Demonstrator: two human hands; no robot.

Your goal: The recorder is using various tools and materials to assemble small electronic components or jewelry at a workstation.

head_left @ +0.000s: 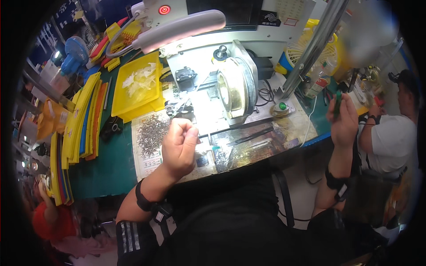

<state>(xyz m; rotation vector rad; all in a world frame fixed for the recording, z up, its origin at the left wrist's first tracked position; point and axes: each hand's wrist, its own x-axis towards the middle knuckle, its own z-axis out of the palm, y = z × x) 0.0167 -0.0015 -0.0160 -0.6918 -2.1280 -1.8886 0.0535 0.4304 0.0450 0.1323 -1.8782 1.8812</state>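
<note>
My left hand is closed in a pinch over the front of the bench, beside a heap of small metal pieces. Whatever its fingers hold is hidden from this view. Just to its right lies a small piece with a teal end. A bench machine with a round metal drum stands beyond that hand, brightly lit. Out at the right, my right hand is raised past the bench's edge. Its fingers are closed on a small dark green object whose kind I cannot make out.
A yellow bin of clear plastic bags stands left of the machine. Long yellow, blue and orange strips lie farther left. A lamp hangs above, and a metal post rises at right. A person sits at far right.
</note>
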